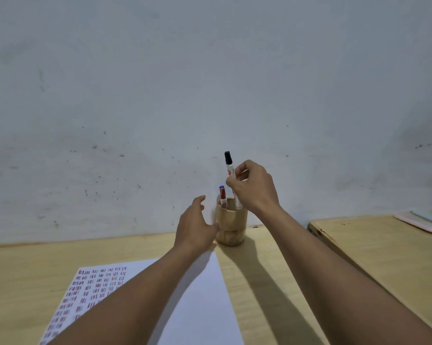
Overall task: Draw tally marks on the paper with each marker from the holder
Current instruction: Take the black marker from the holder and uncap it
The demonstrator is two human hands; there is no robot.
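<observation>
2 markers: right hand (253, 188) pinches black-capped marker (231, 175) above holder (232, 222).

Dim, soft focus; arm shadows on table (272, 282); wide-angle bowing.

We see a holder (231, 226) of pale, matt wood, grainy like bamboo, on a smooth light wood-look table (272, 282) with a chipped neighbour edge. The paper (205, 307) is plain matt white. The marker (230, 171) looks glossy plastic. The wall (210, 70) is dull, scuffed paint.
</observation>
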